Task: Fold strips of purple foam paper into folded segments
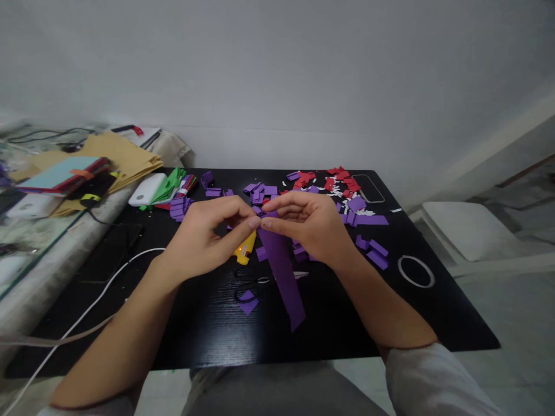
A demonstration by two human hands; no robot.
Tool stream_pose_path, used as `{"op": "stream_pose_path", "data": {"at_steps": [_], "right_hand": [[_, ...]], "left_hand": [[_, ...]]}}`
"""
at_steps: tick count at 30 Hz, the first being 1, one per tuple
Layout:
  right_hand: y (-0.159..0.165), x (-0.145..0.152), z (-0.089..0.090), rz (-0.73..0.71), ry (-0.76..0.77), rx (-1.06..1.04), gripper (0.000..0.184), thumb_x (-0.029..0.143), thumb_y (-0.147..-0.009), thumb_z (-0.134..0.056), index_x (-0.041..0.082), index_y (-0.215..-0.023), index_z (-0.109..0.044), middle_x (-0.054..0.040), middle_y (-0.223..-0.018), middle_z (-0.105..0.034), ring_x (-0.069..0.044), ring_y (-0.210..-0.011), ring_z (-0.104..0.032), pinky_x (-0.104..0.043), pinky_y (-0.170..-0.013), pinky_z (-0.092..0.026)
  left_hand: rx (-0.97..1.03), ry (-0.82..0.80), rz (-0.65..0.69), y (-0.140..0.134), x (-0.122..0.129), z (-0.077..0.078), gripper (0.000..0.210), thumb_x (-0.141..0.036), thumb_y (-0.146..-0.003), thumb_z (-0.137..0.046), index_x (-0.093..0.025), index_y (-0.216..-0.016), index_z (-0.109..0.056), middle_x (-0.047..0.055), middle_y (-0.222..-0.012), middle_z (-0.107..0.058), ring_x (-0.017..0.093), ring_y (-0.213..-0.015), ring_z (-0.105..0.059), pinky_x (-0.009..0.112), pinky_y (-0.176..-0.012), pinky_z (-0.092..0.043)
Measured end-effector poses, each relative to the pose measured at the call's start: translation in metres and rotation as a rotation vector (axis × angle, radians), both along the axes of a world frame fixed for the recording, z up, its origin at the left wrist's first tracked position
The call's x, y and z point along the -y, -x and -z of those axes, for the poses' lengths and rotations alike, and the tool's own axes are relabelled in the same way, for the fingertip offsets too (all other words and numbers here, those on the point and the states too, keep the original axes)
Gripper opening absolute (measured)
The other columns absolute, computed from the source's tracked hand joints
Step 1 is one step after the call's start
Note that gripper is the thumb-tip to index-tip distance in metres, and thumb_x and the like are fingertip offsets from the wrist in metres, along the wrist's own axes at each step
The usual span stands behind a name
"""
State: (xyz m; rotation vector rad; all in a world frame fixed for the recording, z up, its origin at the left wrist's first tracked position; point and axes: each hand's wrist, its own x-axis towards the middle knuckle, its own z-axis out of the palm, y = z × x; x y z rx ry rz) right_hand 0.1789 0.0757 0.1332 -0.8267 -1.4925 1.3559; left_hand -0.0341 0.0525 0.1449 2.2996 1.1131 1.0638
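Observation:
A long purple paper strip [281,271] hangs down from between my fingertips over the dark table. My left hand [212,231] pinches the strip's upper end between thumb and forefinger. My right hand [307,222] meets it there, its thumb and forefinger closed on the same end. Beneath and behind the hands is a yellow glue gun [245,249], partly hidden, with a small orange light. Black-handled scissors [255,282] lie below, their blades passing behind the strip. A small purple paper piece [248,302] lies by the scissor handles.
Folded purple pieces [377,254] and red paper scraps [344,182] are scattered over the black table [208,335]. A tape ring [416,271] lies at the right. White cable [104,292] crosses the left side. A white chair [468,228] stands beyond the right edge.

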Motion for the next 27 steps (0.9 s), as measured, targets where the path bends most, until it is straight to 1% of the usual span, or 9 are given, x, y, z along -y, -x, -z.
{"op": "stream_pose_path", "data": {"at_steps": [4, 7, 9, 12, 15, 17, 19, 24, 27], "right_hand": [[-0.001, -0.001, 0.000, 0.000, 0.018, 0.011, 0.041, 0.038, -0.065, -0.098, 0.016, -0.096, -0.081, 0.0047, -0.065, -0.063, -0.009, -0.059, -0.057, -0.025, -0.057, -0.051], [-0.002, -0.003, -0.001, 0.001, 0.023, 0.018, 0.045, 0.039, -0.064, -0.098, 0.016, -0.099, -0.081, 0.0068, -0.059, -0.058, -0.008, -0.054, -0.052, -0.025, -0.055, -0.048], [-0.003, -0.003, -0.002, 0.012, 0.022, 0.014, 0.047, 0.041, -0.063, -0.098, 0.016, -0.100, -0.081, 0.0059, -0.060, -0.061, -0.009, -0.056, -0.054, -0.026, -0.057, -0.049], [-0.003, -0.005, -0.003, 0.012, 0.047, 0.019, 0.050, 0.044, -0.064, -0.097, 0.016, -0.103, -0.081, 0.0010, -0.071, -0.073, -0.013, -0.065, -0.064, -0.027, -0.063, -0.054], [-0.004, -0.007, -0.003, -0.069, 0.086, 0.058, 0.044, 0.047, -0.069, -0.094, 0.017, -0.099, -0.081, -0.0027, -0.082, -0.079, -0.016, -0.075, -0.071, -0.028, -0.071, -0.058], [-0.005, -0.009, -0.001, -0.138, 0.098, 0.097, 0.038, 0.050, -0.074, -0.090, 0.017, -0.091, -0.081, -0.0029, -0.082, -0.079, -0.016, -0.075, -0.072, -0.028, -0.070, -0.058], [-0.005, -0.010, 0.000, -0.168, 0.095, 0.119, 0.035, 0.050, -0.077, -0.088, 0.017, -0.086, -0.080, -0.0021, -0.077, -0.078, -0.015, -0.070, -0.071, -0.027, -0.067, -0.057], [-0.004, -0.009, 0.001, -0.120, 0.053, 0.120, 0.036, 0.051, -0.078, -0.087, 0.017, -0.081, -0.078, -0.0014, -0.070, -0.075, -0.015, -0.064, -0.067, -0.027, -0.061, -0.053], [-0.002, -0.009, 0.000, -0.138, 0.079, 0.118, 0.035, 0.051, -0.078, -0.087, 0.016, -0.082, -0.078, -0.0015, -0.072, -0.076, -0.014, -0.064, -0.066, -0.026, -0.059, -0.050]], "left_hand": [[-0.024, -0.019, 0.019, 0.000, -0.001, 0.002, 0.018, -0.026, -0.102, -0.059, -0.018, -0.087, -0.067, 0.001, -0.080, -0.070, 0.013, -0.071, -0.063, 0.026, -0.068, -0.048], [-0.037, -0.072, 0.026, 0.001, -0.001, 0.003, 0.016, -0.024, -0.102, -0.058, -0.019, -0.089, -0.065, 0.002, -0.082, -0.069, 0.014, -0.074, -0.062, 0.027, -0.070, -0.047], [-0.042, -0.100, 0.030, 0.001, -0.001, 0.003, 0.015, -0.022, -0.102, -0.058, -0.019, -0.090, -0.065, 0.002, -0.083, -0.068, 0.014, -0.075, -0.061, 0.027, -0.071, -0.047], [-0.036, -0.127, 0.012, 0.000, 0.000, 0.003, 0.014, -0.020, -0.102, -0.058, -0.018, -0.090, -0.064, 0.001, -0.084, -0.067, 0.013, -0.075, -0.060, 0.026, -0.071, -0.046], [-0.017, -0.136, -0.020, 0.001, -0.001, 0.001, 0.014, -0.020, -0.102, -0.058, -0.018, -0.089, -0.064, 0.001, -0.082, -0.067, 0.013, -0.073, -0.060, 0.026, -0.070, -0.046], [-0.002, -0.131, -0.032, 0.003, -0.001, 0.000, 0.014, -0.021, -0.101, -0.059, -0.018, -0.088, -0.064, 0.001, -0.081, -0.066, 0.013, -0.071, -0.059, 0.027, -0.069, -0.046], [0.007, -0.138, -0.042, 0.005, -0.001, 0.000, 0.014, -0.021, -0.101, -0.059, -0.019, -0.088, -0.064, 0.001, -0.080, -0.066, 0.013, -0.071, -0.059, 0.027, -0.068, -0.046], [0.017, -0.166, -0.078, 0.004, -0.002, -0.001, 0.014, -0.020, -0.100, -0.060, -0.019, -0.086, -0.064, 0.001, -0.079, -0.067, 0.013, -0.071, -0.059, 0.028, -0.068, -0.046], [0.036, -0.146, -0.108, 0.004, -0.003, -0.001, 0.016, -0.022, -0.100, -0.059, -0.019, -0.085, -0.064, 0.001, -0.077, -0.066, 0.013, -0.070, -0.059, 0.028, -0.067, -0.046]]}}
